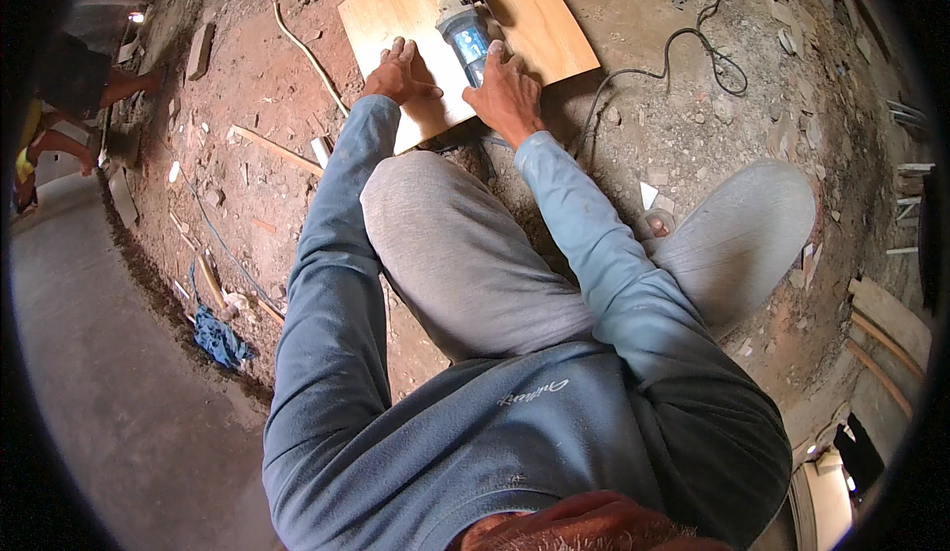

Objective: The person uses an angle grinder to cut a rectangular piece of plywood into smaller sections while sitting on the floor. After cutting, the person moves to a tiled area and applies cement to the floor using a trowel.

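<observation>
A light-brown wooden board (396,7) lies tilted on the ground in front of my knees. On it rests a handheld electric cutting saw (465,39) with a blue-and-grey body; its blade is hard to make out. My right hand (507,94) grips the rear of the saw's body. A thin dark line runs through the board from the saw's front to the far edge. To the left of the saw, my left hand (396,74) lies on the board, fingers spread and holding nothing.
A black power cord (665,73) curls over the rubble ground to the right. A pale hose (302,48) and wooden strips (277,150) lie left, with a blue cloth (220,337) nearer me. Another person's hand (87,160) shows at the far left. Boards (891,319) lie at right.
</observation>
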Demonstrator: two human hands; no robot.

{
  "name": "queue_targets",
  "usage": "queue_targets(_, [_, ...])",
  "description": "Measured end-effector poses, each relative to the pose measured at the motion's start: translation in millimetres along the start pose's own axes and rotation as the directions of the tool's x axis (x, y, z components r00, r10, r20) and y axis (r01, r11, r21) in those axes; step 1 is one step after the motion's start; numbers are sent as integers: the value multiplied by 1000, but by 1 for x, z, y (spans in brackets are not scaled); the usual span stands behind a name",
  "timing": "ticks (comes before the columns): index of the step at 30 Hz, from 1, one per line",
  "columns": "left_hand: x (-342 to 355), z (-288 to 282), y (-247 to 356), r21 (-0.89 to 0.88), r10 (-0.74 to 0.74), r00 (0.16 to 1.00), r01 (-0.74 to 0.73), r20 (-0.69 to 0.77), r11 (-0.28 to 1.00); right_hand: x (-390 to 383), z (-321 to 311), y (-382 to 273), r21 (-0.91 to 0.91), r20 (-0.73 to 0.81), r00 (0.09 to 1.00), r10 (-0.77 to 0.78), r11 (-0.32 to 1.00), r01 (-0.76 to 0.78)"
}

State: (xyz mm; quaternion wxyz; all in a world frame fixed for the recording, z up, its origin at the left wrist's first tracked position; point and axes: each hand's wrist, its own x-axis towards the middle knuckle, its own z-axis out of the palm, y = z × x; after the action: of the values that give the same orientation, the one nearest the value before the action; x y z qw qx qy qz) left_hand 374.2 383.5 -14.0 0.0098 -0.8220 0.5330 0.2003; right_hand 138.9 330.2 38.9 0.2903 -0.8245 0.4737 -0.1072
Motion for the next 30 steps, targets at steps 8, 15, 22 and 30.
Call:
queue_targets(8, [0,1,-1,-17,6,1000,-6,-6,1000,-6,-1,1,-17,2,1000,13,1000,-13])
queue_targets(15, [-2,-1,4,-18,-2,1000,2,8,1000,-11,2,8,-20,-7,1000,-1,1000,1])
queue_targets(22, [2,0,1,22,-7,999,6,31,1000,-20,-2,5,-27,-7,1000,7,1000,-7])
queue_targets(30, [0,0,2,9,17,1000,-18,19,1000,-27,1,10,-50,-47,999,-7,999,5])
